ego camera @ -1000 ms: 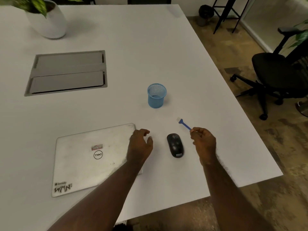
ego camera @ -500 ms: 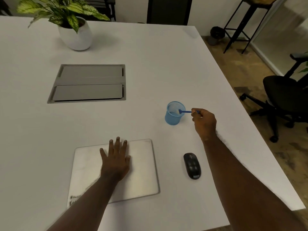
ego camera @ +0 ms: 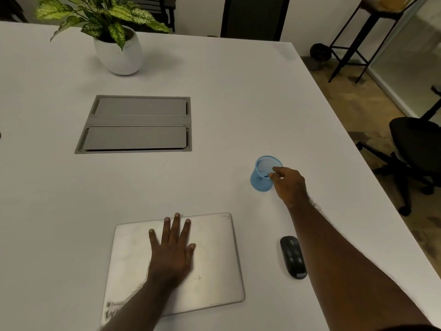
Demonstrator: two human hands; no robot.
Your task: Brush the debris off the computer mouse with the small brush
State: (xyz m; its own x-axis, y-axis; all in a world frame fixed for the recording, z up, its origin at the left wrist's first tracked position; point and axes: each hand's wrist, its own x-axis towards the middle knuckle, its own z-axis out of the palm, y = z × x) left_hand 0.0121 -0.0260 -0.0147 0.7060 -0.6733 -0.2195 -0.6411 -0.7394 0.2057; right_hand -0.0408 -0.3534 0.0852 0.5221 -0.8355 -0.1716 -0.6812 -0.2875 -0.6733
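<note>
one mouse [ego camera: 293,257], one laptop [ego camera: 214,259], one blue cup [ego camera: 262,174], one potted plant [ego camera: 118,52], two hands [ego camera: 170,253].

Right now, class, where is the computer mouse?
In the head view the computer mouse lies on the white table, near-right, between the closed laptop and the right forearm.

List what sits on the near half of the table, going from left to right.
Left hand flat on the closed laptop → blue mesh cup → right hand at its rim. The mouse overlaps these, so I leave it out.
</note>
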